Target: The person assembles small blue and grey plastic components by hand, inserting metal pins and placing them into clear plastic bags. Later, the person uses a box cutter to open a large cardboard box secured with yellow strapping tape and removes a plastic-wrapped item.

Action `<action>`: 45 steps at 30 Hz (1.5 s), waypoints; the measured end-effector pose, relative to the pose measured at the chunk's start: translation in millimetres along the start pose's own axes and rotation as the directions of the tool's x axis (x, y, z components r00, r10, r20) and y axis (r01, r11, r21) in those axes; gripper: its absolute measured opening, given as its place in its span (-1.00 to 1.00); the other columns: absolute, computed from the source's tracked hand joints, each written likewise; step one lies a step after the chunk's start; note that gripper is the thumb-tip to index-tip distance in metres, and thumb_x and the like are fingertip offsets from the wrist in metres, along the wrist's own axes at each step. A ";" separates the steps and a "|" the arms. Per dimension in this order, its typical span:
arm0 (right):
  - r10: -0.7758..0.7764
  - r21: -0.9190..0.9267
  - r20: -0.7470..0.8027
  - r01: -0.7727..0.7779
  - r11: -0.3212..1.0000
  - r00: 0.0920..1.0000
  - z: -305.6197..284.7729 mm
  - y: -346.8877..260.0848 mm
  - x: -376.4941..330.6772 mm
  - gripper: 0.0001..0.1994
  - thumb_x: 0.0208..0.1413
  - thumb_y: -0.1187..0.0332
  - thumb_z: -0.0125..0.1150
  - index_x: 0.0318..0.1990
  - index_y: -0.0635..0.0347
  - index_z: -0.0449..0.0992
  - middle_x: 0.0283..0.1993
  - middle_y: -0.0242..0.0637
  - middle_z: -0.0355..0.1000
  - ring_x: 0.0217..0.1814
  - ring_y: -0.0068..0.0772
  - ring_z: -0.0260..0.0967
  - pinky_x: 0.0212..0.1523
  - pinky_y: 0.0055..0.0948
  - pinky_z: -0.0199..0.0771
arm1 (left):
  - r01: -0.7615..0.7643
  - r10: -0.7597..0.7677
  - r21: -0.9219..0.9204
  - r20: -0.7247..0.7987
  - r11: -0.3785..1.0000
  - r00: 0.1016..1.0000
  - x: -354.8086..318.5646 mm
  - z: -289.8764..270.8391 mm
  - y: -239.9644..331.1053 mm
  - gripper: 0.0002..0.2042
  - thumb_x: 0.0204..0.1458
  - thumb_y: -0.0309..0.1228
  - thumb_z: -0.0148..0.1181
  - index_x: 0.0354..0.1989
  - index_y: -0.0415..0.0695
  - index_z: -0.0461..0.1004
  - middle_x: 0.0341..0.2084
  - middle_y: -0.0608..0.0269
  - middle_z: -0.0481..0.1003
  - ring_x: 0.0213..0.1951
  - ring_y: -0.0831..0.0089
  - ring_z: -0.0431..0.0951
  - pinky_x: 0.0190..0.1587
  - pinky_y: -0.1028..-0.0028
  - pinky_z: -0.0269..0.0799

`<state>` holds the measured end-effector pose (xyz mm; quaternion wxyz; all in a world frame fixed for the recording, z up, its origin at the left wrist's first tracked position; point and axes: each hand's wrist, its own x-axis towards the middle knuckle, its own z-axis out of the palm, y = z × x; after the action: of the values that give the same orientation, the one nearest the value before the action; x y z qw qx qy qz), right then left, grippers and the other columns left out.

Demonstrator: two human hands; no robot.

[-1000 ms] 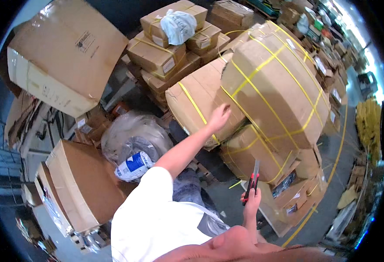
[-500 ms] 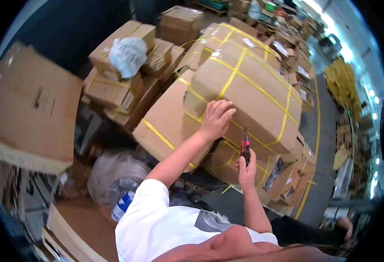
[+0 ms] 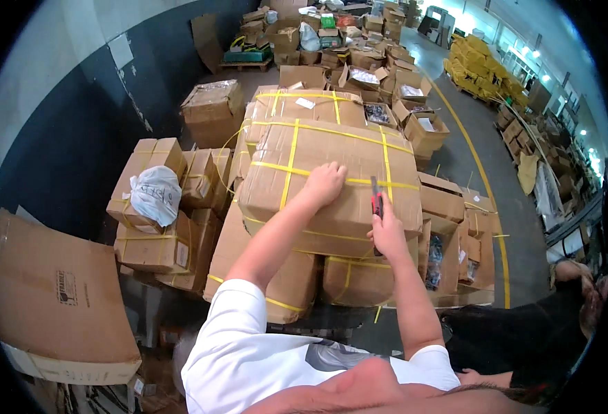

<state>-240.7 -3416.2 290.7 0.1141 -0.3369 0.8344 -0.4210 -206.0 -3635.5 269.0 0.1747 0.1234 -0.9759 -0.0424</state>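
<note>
A large cardboard carton (image 3: 359, 152) bound with yellow straps sits on top of a stack in front of me. My left hand (image 3: 326, 184) is on its upper face, fingers curled around the yellow strap (image 3: 393, 184) that runs along it. In my right hand (image 3: 389, 231) is a red and black utility knife (image 3: 377, 201), held upright. Its blade points away from me, close to the same strap and to the right of my left hand. The palm side of my left hand is hidden.
More strapped cartons (image 3: 283, 283) lie beneath and behind. On the left, a white plastic bag (image 3: 155, 195) rests on stacked boxes, near a big open carton (image 3: 55, 297). Open boxes (image 3: 449, 255) stand at the right, beside a yellow floor line (image 3: 503, 262). Another person (image 3: 518, 338) is at the lower right.
My view has turned and levelled, so the carton now lies straighter before me. My left hand has gone from the carton's near edge onto the strap. The knife has come up to the strap.
</note>
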 end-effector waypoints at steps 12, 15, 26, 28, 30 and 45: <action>0.070 -0.484 0.208 0.041 0.874 0.976 18.0 -58.6 10.5 -0.37 0.07 0.51 -0.14 0.36 0.16 -0.04 -0.18 0.17 0.41 -0.14 0.16 0.42 -0.06 -0.02 0.39 | -0.060 -0.030 -0.205 -0.407 0.977 0.913 -39.3 -0.6 7.0 -0.92 -0.09 -0.53 0.00 -0.39 -0.18 0.32 -0.41 0.07 0.40 -0.25 0.13 0.41 -0.17 0.25 0.32; 0.061 -0.479 0.208 0.047 0.876 0.976 26.3 -51.2 1.3 -0.38 0.08 0.49 -0.14 0.36 0.12 -0.02 -0.19 0.16 0.43 -0.14 0.16 0.42 -0.06 -0.02 0.39 | -0.035 -0.143 -0.308 -0.537 0.951 0.831 -61.8 -4.2 10.8 -0.93 -0.03 -0.55 0.01 -0.36 -0.19 0.32 -0.42 0.05 0.39 -0.28 0.09 0.41 -0.20 0.23 0.32; 0.068 -0.072 0.032 -0.066 0.995 0.997 11.1 -18.9 33.7 -0.44 0.12 0.38 -0.05 0.31 0.13 0.07 -0.29 0.26 0.42 -0.18 0.29 0.37 -0.12 0.02 0.35 | 0.076 -0.098 -0.139 -0.162 0.987 0.982 61.5 5.1 -46.1 -0.70 0.10 -0.30 -0.02 -0.02 -0.12 0.40 0.06 0.08 0.35 0.15 0.13 0.27 0.15 0.00 0.17; 0.045 -0.017 0.013 -0.044 0.999 0.999 12.6 -10.9 45.7 -0.44 0.11 0.39 -0.05 0.31 0.12 0.08 -0.27 0.26 0.42 -0.17 0.27 0.38 -0.12 0.00 0.36 | 0.149 -0.164 -0.168 -0.079 0.974 0.983 82.7 13.7 -56.8 -0.67 0.11 -0.31 -0.05 0.03 -0.10 0.38 0.16 0.12 0.26 0.22 0.17 0.20 0.22 -0.05 0.07; 0.056 0.019 -0.003 -0.056 0.998 0.998 10.9 -2.0 59.3 -0.44 0.11 0.39 -0.04 0.31 0.11 0.09 -0.24 0.25 0.42 -0.15 0.26 0.38 -0.11 -0.02 0.36 | 0.170 -0.182 -0.149 -0.068 0.974 0.981 103.0 21.6 -56.0 -0.67 0.11 -0.34 -0.10 0.04 -0.10 0.38 0.19 0.14 0.23 0.23 0.20 0.21 0.28 -0.06 -0.01; 0.078 -0.465 0.055 -0.044 0.884 0.995 31.9 -34.9 164.5 -0.37 0.04 0.47 -0.05 0.34 0.02 0.05 -0.15 0.12 0.45 -0.08 0.12 0.42 -0.03 -0.05 0.40 | 0.150 -0.147 -0.140 0.037 0.979 0.989 119.4 1.7 -59.5 -0.78 0.10 -0.32 -0.06 -0.26 -0.17 0.48 -0.33 -0.07 0.53 -0.23 0.02 0.53 -0.17 0.14 0.43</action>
<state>-332.1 -3559.0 313.5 0.0735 -0.3429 0.9162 -0.1939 -301.6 -3723.4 299.4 0.1665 0.1825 -0.9607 -0.1264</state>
